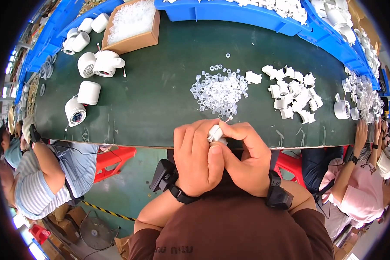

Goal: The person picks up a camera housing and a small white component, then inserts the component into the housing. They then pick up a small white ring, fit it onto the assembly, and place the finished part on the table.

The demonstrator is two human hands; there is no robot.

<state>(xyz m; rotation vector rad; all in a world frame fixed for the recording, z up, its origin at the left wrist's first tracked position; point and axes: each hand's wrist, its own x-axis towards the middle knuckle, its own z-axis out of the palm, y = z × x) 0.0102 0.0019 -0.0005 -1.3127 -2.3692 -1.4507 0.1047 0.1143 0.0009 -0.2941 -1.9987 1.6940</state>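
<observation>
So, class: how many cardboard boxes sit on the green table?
1. The cardboard box sits at the table's far left, filled with small clear pieces, beside the round white housings. More boxes may be hidden beyond the blue bins.

Open green desk (160, 99) lies ahead-left of my hands (221, 156); clear ring pile (219, 92) and white clip pile (294, 93) block ahead and right.

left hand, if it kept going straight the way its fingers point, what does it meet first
The left hand points up and away over the dark green table. Past the small white plastic part it holds together with the right hand, the first thing would probably be the heap of small clear plastic rings; depth is unclear.
</observation>
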